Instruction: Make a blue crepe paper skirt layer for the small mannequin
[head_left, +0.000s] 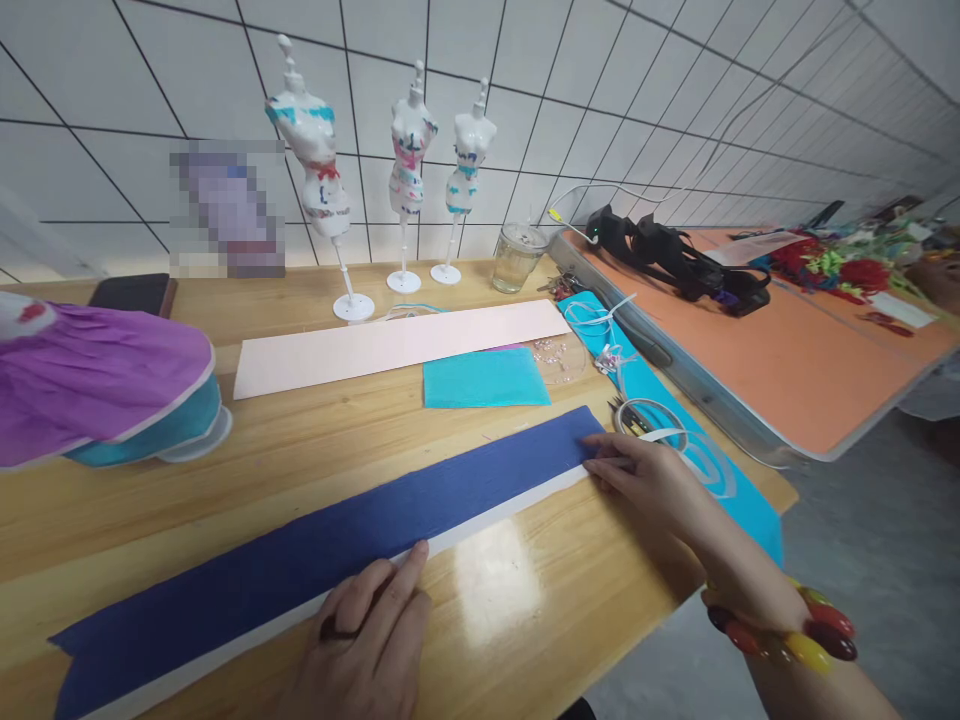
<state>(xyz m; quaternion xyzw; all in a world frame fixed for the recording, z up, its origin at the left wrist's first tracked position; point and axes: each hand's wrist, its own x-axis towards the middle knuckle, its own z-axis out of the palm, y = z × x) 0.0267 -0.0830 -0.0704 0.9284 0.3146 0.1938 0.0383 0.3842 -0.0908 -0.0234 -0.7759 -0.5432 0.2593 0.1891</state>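
A long dark blue strip [337,525] of paper or cloth lies slantwise across the wooden table, with a narrow white band [495,515] along its near edge. My left hand [367,640] rests on the near edge about midway, index finger stretched out on the white band and the other fingers partly bent. At the strip's right end, my right hand [652,485] pinches its corner between thumb and fingers. Beyond the strip lie a turquoise rectangle [486,378] and a long pale pink strip [397,345].
Three small white dress forms [409,160] stand by the tiled wall, beside a glass [517,258] of liquid. A purple doll dress [105,370] is at left. Right are turquoise material [739,485] with white cord, and an orange-topped case [750,350] bearing black straps [675,255].
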